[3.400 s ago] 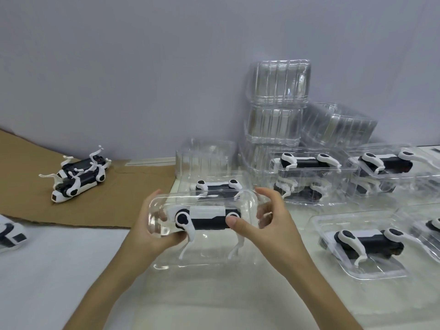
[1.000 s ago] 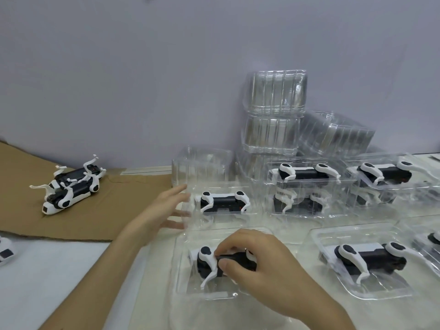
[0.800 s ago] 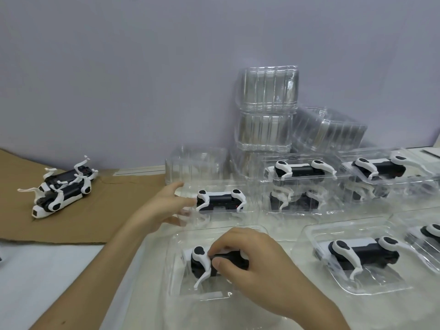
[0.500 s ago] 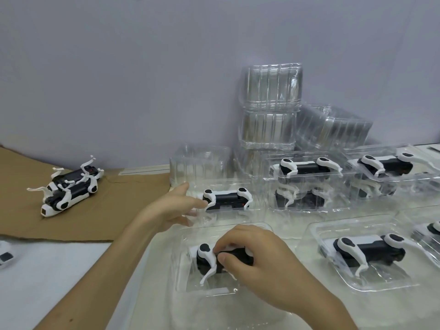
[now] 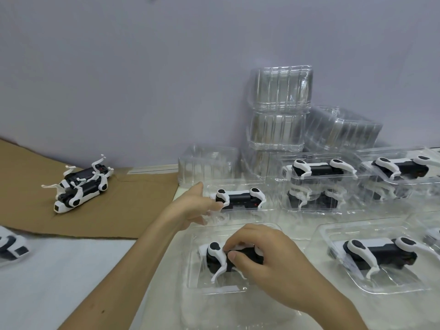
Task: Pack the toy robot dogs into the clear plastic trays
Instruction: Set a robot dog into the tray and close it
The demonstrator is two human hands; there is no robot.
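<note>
Right hand (image 5: 266, 263) is down in the near clear tray (image 5: 196, 281), fingers (image 5: 234, 254) curled round the black body of a toy robot dog (image 5: 215, 256) that's sitting inside it. Left hand (image 5: 191, 206) is stretched out to the left end of the next tray back (image 5: 238, 214), fingers mostly straight and holding nothing, right by the packed dog (image 5: 240, 198) in there. Far left, a couple of loose dogs (image 5: 81, 184) lie on their sides on the cardboard (image 5: 123, 210). Empty trays (image 5: 281, 91) are stacked at the back against the wall, with more filled ones off to the right on the surface (image 5: 59, 270).
</note>
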